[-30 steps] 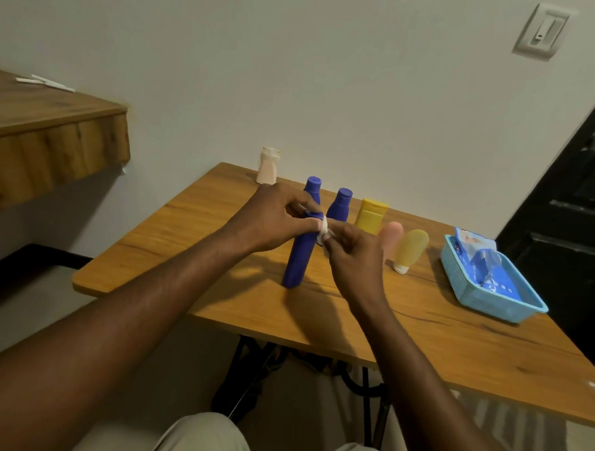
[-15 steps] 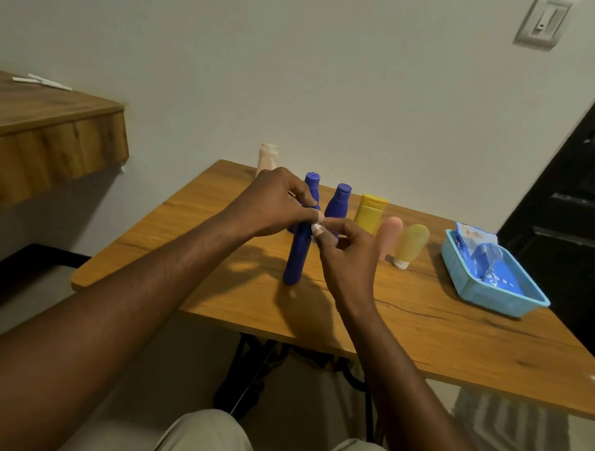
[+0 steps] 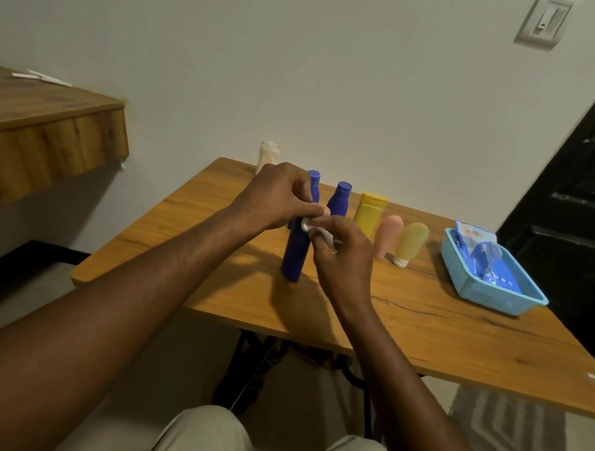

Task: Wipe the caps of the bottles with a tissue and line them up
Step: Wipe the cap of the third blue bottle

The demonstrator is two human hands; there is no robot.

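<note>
left hand point(image 3: 277, 197) — grips top of tall blue plastic bottle point(image 3: 295, 255) | right hand point(image 3: 344, 257) — pinches crumpled white tissue point(image 3: 309, 225) against it | bottle upright on wooden tabletop point(image 3: 421, 324), in front of another blue bottle point(image 3: 339, 201)

both forearms reach forward, left hand point(image 3: 277, 197) and right hand point(image 3: 344, 257) meeting, fingers curled and pinching.

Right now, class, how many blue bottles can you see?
3: front blue bottle, top between left hand and right hand; second blue bottle and third blue bottle upright behind it. Hands may hide others.
</note>
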